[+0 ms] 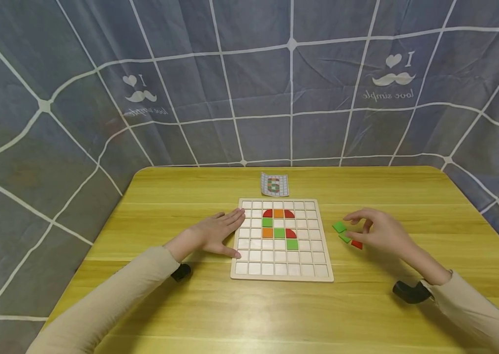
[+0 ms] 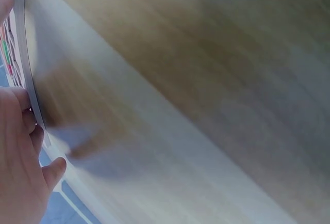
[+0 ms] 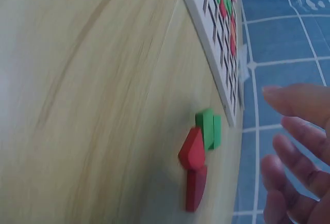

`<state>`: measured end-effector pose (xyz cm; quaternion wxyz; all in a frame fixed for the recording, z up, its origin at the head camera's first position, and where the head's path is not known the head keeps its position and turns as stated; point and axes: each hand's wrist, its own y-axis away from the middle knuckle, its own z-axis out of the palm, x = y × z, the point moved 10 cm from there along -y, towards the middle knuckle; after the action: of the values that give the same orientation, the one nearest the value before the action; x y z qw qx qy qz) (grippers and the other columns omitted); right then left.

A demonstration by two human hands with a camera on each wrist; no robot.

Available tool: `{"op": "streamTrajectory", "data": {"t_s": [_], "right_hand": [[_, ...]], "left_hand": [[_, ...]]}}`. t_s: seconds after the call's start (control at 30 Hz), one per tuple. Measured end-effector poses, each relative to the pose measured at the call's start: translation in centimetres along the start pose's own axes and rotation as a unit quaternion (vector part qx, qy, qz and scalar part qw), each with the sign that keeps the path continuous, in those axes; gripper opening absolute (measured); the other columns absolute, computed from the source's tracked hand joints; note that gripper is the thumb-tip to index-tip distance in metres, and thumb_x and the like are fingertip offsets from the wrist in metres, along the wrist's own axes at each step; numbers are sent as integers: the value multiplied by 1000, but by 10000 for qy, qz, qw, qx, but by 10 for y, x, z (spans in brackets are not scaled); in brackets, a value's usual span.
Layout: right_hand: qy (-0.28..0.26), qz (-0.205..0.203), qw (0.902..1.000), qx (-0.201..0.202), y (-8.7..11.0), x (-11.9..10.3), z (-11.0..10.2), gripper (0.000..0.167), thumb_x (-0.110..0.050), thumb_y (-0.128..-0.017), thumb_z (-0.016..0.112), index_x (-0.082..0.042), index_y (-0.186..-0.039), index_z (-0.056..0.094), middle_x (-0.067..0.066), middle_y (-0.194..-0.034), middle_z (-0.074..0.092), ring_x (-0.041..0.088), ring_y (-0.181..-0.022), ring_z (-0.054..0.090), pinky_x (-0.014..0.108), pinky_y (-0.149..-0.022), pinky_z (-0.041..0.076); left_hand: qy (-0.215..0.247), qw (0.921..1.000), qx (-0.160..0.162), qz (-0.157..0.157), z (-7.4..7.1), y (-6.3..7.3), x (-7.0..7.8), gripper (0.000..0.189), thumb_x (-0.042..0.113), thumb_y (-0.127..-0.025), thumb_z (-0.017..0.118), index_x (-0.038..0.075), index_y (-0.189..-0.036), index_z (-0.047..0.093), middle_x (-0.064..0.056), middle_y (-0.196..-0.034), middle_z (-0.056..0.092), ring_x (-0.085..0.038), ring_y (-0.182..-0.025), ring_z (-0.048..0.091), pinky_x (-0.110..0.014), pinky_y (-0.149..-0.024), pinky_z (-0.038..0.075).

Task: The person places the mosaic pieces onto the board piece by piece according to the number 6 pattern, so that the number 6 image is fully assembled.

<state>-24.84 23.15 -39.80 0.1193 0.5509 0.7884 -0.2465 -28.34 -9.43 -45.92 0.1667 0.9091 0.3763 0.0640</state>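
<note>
A pale wooden grid board (image 1: 254, 269) lies on the table, with several red, orange and green tiles set in its cells. My left hand (image 1: 216, 233) rests along the board's left edge, fingers straight and thumb spread toward the near corner. Right of the board, my right hand (image 1: 380, 231) hovers over a small group of loose tiles, its fingers apart with nothing between them. In the right wrist view that group shows green tiles (image 3: 206, 128), a red tile (image 3: 192, 152) and another red tile (image 3: 196, 189), lying against each other.
Behind the board lies a small printed card (image 1: 274, 185) showing a coloured pattern on a grid. The yellow wood-grain table (image 1: 178, 196) reaches back to a grey-blue curtain (image 1: 258, 98) with white lines. A black wrist device (image 1: 411, 292) sits under the right forearm.
</note>
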Motion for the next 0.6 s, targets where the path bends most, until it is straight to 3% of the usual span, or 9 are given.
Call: {"op": "streamTrajectory", "data": {"t_s": [0.3, 0.6], "right_hand": [[-51, -22, 9995, -296, 5, 20, -1, 39, -12, -74, 81, -8, -111, 70, 9, -95, 70, -2, -63, 54, 21, -50, 43], [67, 188, 9977, -646, 9, 38, -4, 41, -21, -76, 81, -10, -113, 69, 10, -101, 69, -1, -64, 54, 22, -50, 43]], "left_hand": [[7, 10000, 21, 10, 0, 0, 1, 104, 72, -85, 48, 10, -156, 2, -8, -163, -4, -22, -151, 0, -45, -122, 12], [-9, 10000, 30, 37, 0, 0, 1, 104, 72, -85, 48, 9, -156, 2, -8, -163, -4, -23, -151, 0, -45, -122, 12]]}}
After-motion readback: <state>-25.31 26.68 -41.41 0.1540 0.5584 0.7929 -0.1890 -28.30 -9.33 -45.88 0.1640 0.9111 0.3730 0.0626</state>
